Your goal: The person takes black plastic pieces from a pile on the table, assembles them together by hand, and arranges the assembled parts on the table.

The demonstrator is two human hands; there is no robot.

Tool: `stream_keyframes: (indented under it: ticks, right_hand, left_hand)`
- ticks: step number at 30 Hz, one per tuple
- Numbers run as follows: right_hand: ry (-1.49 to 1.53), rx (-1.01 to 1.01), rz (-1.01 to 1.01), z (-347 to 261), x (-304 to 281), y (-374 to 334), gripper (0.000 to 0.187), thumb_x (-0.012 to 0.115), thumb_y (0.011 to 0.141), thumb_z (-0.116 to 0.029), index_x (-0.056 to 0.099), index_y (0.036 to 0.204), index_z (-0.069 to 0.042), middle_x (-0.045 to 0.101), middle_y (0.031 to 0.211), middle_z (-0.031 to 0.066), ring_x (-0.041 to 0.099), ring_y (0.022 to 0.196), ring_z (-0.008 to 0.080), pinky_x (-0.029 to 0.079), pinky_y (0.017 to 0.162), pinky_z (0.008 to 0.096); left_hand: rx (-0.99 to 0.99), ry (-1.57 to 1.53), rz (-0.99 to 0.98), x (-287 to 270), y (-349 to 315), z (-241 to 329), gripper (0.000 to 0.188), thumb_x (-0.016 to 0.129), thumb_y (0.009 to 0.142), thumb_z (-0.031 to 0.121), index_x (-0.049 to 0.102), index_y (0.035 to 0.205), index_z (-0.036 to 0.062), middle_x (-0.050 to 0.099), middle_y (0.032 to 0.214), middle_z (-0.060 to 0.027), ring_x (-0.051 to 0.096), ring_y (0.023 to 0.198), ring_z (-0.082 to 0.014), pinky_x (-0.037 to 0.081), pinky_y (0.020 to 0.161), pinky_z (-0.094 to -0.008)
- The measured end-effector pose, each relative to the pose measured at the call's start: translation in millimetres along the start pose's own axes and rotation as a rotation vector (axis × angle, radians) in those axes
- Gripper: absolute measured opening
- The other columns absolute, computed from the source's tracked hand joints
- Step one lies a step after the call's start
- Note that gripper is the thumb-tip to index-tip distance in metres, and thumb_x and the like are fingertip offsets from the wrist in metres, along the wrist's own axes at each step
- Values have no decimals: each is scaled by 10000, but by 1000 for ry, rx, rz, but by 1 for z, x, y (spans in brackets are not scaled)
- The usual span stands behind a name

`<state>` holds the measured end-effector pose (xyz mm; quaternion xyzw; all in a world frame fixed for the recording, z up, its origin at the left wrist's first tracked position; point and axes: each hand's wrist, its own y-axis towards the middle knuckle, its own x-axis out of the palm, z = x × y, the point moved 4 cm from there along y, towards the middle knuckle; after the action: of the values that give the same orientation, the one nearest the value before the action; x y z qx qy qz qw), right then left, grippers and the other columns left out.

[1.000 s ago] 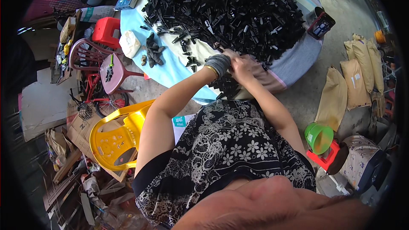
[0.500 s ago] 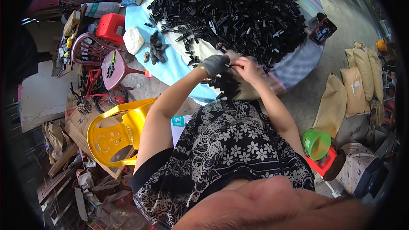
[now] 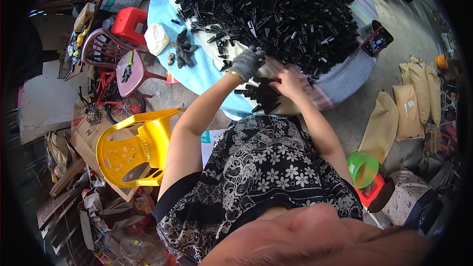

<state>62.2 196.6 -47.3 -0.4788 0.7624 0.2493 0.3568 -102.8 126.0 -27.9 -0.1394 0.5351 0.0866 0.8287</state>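
My left hand wears a grey glove and is closed on small black plastic pieces at the near edge of a big heap of black plastic parts. My bare right hand is right beside it, fingers pinching a black piece, touching the left hand. Below both hands lies a small bundle of black pieces on the cloth-covered table. My patterned black and white dress fills the lower middle.
A yellow plastic chair stands to my left, with a pink stool and a red stool beyond. A green bowl sits on a red stool at right. Tan sacks lean on the right. A phone lies on the table.
Both hands stayed together at the heap's edge, working the black pieces; the view shifted slightly. The small bundle below the hands now shows more.
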Motion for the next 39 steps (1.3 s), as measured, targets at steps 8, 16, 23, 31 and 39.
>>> stream_keyframes:
  ticks: [8,16,23,31,39]
  right_hand:
    - [-82,135,346,-1,-30,16,207,634,781,-257,578,808,-60,599,759,105,600,691,301,477,630,390]
    - [-166,155,273,8,-22,23,156,618,767,-194,591,826,-52,619,820,135,610,779,304,492,678,404]
    - [74,394,88,27,-2,19,239,607,789,-286,637,850,-57,649,823,153,622,782,330,485,685,406]
    - [91,187,64,1,-13,11,144,657,753,-195,612,801,-67,626,790,109,606,796,303,474,694,400]
    - [-72,44,176,-2,-9,13,99,634,738,-101,594,788,-24,587,808,139,589,771,330,470,673,404]
  left_hand:
    - [-187,-3,-14,-6,35,17,457,612,778,359,503,1128,87,581,1022,-180,573,961,-357,464,801,-433]
    - [-351,-35,96,-4,25,8,322,582,789,249,530,1071,102,611,933,-177,598,914,-332,476,784,-430]
    - [-306,-412,366,13,-1,-23,230,508,872,187,518,1079,85,630,783,-147,619,741,-309,477,671,-406]
    - [-250,-761,168,17,-17,-11,273,569,885,191,538,1129,72,627,884,-73,542,735,-109,458,652,-266]
    - [4,-150,-18,10,-8,20,219,617,750,196,608,922,61,628,837,-165,597,815,-345,475,717,-416]
